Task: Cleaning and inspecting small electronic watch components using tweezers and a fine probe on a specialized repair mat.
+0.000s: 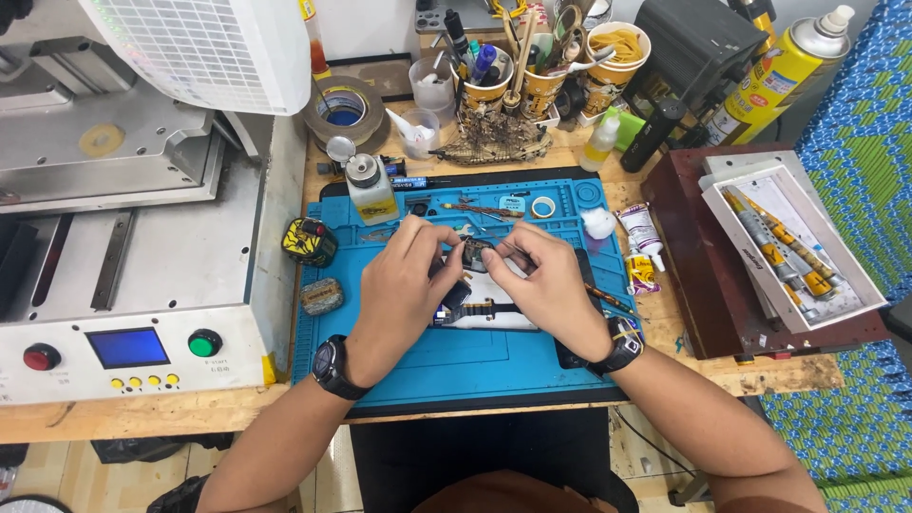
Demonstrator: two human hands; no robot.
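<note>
Centrally in the frame, over the blue mat (pixel 494 356), the left hand (pixel 404 285) and right hand (pixel 551 285) both pinch a small dark device (pixel 472 255), fingers curled round it; it looks light, stiff and delicate, best gripped by its edges, not its exposed parts

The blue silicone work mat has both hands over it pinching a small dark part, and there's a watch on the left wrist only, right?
Not quite: the head view shows a black wristwatch on each wrist, the left and the right. The rest holds: left hand and right hand pinch the small dark part over the blue silicone work mat.
</note>
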